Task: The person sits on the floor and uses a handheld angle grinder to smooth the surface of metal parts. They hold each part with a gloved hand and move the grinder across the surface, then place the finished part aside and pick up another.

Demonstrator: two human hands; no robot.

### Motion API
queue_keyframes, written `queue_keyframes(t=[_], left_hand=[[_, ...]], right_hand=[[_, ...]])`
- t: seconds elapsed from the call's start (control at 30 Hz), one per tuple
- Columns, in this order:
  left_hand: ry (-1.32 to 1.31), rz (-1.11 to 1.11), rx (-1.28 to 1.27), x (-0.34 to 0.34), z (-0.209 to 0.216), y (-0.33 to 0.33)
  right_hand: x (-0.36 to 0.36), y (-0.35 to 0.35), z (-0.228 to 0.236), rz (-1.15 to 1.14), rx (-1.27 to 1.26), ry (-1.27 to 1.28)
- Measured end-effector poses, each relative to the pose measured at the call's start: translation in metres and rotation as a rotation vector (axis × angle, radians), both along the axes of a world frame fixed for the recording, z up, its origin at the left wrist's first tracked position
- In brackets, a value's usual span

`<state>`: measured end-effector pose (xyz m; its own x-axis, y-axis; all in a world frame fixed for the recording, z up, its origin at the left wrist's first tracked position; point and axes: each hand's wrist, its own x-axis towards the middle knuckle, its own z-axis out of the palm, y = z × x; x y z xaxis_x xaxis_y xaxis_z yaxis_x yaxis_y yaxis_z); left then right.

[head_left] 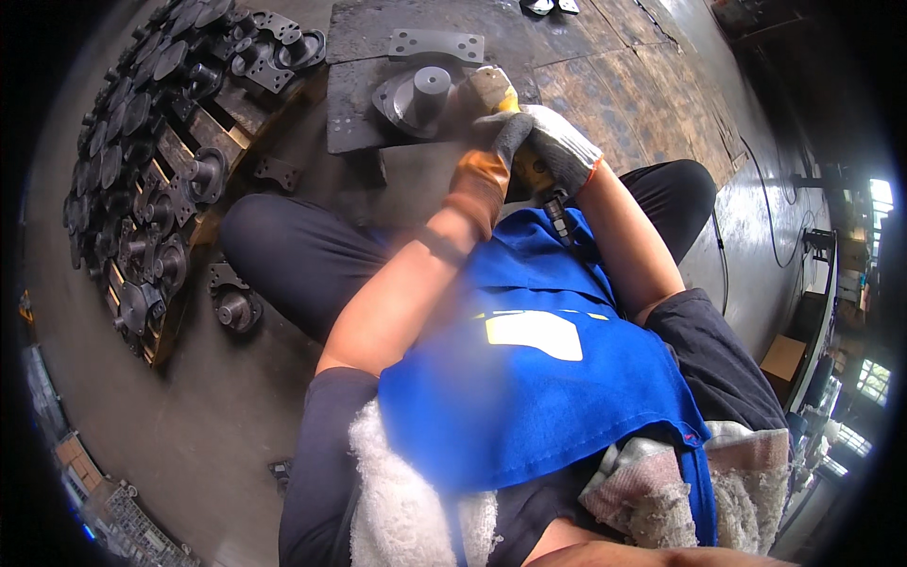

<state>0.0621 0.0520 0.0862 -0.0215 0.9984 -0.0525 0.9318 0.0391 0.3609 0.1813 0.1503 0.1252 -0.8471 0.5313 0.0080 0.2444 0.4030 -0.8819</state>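
Observation:
Both gloved hands are wrapped round a yellow air grinder with a hose fitting at its rear. My left hand, in a dark glove with an orange cuff, closes on it from the left. My right hand, in a white and grey glove, grips it from the right. The grinder's head is beside a round metal flange with a short upright post. Whether the head touches the metal is hard to tell, as that spot is blurred. The flange lies on a dark metal-topped bench.
Behind the flange lies a flat plate with holes. Many similar metal parts are piled on a wooden pallet at the left. A loose flanged part and a drilled plate are on the floor. Wooden boards extend right; cables hang beyond.

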Motion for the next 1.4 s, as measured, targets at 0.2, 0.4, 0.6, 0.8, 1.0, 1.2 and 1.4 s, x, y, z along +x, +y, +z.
queue_keyframes(t=[0.2,0.4,0.6,0.8,1.0,1.2,1.4], left_hand=[[-0.090,0.027,0.190,0.002,0.025,-0.010],[-0.168,0.030,0.252,0.000,0.002,-0.006],[-0.210,0.092,0.140,0.005,0.005,-0.004],[-0.303,0.096,0.122,0.005,-0.009,-0.003],[-0.316,0.131,0.157,0.014,-0.031,-0.007],[-0.243,0.163,0.034,0.009,-0.029,-0.016],[0.153,0.020,0.347,0.007,-0.012,-0.040]], right_hand=[[-0.003,-0.006,0.037,-0.042,-0.013,-0.090],[-0.005,-0.007,0.028,-0.031,-0.008,-0.082],[-0.006,-0.013,0.020,-0.033,-0.012,0.019],[0.000,-0.008,0.015,0.002,-0.055,0.049],[-0.004,-0.020,0.036,0.123,0.007,-0.099],[-0.009,-0.023,0.021,0.016,-0.188,-0.067],[-0.012,-0.035,0.022,-0.127,-0.255,-0.144]])
